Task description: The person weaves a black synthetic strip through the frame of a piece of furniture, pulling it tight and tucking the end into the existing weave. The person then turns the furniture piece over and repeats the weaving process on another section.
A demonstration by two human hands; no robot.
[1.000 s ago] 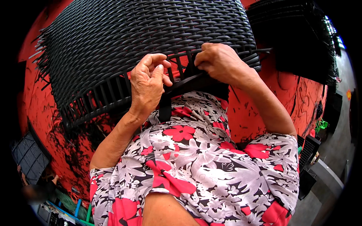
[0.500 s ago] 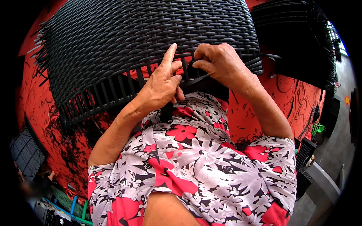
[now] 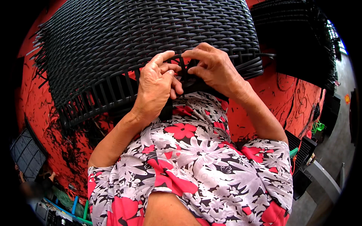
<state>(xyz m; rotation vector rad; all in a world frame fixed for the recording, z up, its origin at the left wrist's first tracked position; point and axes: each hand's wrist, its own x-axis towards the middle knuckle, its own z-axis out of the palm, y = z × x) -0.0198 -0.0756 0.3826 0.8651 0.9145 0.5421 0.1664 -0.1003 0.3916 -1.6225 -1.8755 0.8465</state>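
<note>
A black wicker panel point(image 3: 151, 37) lies before me, tightly woven over most of its face, with bare upright bars along its near edge. My right hand point(image 3: 217, 69) is at that edge, its fingers bent round a thin black strand point(image 3: 178, 56); the thumb side partly hides the hold. Close beside it, my left hand point(image 3: 156, 84) has its index finger stretched toward the same strand, the other fingers loosely bent and apart. Loose strand ends point(image 3: 266, 55) stick out past the panel's right corner.
More black woven panels point(image 3: 294, 45) are stacked at the right. Black scraps lie on the red floor covering point(image 3: 245, 116). A dark gridded panel point(image 3: 28, 152) and part of another person point(image 3: 37, 184) are at lower left. A grey metal bar point(image 3: 324, 179) stands at lower right.
My right hand has shifted left and a little down, its index finger straighter. My left hand has drawn slightly left and lower, its index finger less upright.
</note>
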